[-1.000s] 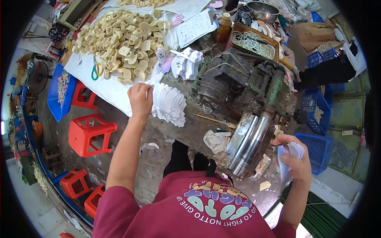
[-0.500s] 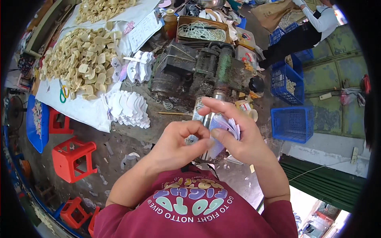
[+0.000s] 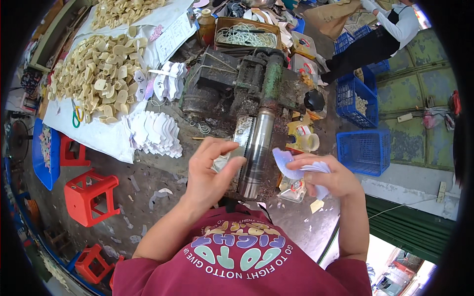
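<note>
In my right hand (image 3: pixel 336 180) is a small stack of curved lilac cut pieces (image 3: pixel 284 160), pale on their backs. Its fingers are wrapped round them, right of the machine's shiny metal roller (image 3: pixel 259 148). One glittery piece sticks out toward the roller, fanned apart from the others. My left hand (image 3: pixel 210 165) is left of the roller with thumb and fingers apart, nothing visible in its grip. Something whitish shows behind its fingers, too hidden to name. The greasy dark green machine (image 3: pixel 232 84) stands beyond both hands.
White cut pieces (image 3: pixel 155 133) lie stacked at left, near a tied bundle (image 3: pixel 170 81), a heap of beige pieces (image 3: pixel 106 74) and scissors (image 3: pixel 76 116). A yellow container (image 3: pixel 303 138) sits right of the roller. Red stools (image 3: pixel 91 197), blue crates (image 3: pixel 363 153) and another person (image 3: pixel 382 42) are farther out.
My hands have drawn apart from over the roller. The right has moved right with the lilac pieces; the left has shifted slightly left and opened, baring the roller.
</note>
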`<action>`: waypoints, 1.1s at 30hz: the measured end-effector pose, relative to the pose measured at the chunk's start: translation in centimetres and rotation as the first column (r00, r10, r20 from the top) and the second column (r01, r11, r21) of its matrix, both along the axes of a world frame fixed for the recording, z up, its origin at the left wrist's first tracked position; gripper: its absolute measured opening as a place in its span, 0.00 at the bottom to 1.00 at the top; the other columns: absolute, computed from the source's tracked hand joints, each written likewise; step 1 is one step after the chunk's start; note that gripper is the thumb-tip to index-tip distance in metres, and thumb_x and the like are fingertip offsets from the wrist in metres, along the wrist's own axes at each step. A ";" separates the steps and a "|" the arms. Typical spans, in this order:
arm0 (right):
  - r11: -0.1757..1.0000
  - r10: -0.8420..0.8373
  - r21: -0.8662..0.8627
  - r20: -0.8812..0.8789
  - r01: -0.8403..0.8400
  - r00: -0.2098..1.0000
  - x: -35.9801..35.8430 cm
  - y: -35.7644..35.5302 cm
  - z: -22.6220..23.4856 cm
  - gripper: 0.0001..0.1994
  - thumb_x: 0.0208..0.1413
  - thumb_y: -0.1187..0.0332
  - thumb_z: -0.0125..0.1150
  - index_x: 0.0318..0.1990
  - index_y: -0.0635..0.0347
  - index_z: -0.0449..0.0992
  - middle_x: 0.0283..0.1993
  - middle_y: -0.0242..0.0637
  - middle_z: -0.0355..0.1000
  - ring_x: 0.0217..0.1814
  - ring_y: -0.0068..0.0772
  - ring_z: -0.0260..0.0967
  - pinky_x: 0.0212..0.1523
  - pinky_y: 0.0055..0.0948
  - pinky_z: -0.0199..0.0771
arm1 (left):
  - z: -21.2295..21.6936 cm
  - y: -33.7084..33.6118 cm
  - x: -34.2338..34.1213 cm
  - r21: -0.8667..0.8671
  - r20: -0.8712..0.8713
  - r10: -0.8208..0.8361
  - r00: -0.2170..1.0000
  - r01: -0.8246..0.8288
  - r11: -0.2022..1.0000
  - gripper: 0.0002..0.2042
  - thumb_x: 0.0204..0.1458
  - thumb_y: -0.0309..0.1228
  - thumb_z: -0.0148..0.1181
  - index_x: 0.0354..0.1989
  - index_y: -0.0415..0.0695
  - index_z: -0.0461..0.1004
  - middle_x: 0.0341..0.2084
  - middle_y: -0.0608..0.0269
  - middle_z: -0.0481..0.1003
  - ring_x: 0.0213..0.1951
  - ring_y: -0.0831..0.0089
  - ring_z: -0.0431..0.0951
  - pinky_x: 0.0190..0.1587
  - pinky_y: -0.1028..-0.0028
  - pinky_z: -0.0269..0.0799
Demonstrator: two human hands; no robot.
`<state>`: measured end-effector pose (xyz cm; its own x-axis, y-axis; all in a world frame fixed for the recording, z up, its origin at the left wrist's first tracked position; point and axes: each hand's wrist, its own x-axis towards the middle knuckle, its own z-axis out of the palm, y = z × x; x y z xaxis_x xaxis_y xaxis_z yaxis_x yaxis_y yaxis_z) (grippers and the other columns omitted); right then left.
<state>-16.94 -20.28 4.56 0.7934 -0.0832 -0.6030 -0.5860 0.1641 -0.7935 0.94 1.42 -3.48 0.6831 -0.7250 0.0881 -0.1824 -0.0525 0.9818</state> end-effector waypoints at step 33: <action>0.913 -0.142 -0.354 0.191 0.203 0.971 7.8 6.9 -0.1 0.44 0.38 0.71 0.77 0.66 0.57 0.59 0.32 0.20 0.64 0.31 0.11 0.57 0.32 0.14 0.61 | -5.3 4.9 5.7 0.076 -0.042 0.212 0.976 -0.208 0.975 0.11 0.45 0.23 0.63 0.39 0.40 0.77 0.39 0.55 0.74 0.45 0.68 0.73 0.50 0.70 0.66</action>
<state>-9.18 -13.38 4.45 0.8288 -0.4191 -0.3707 -0.4369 -0.0709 -0.8967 6.67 6.36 -8.77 0.8231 -0.5679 0.0038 -0.1110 -0.1543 0.9818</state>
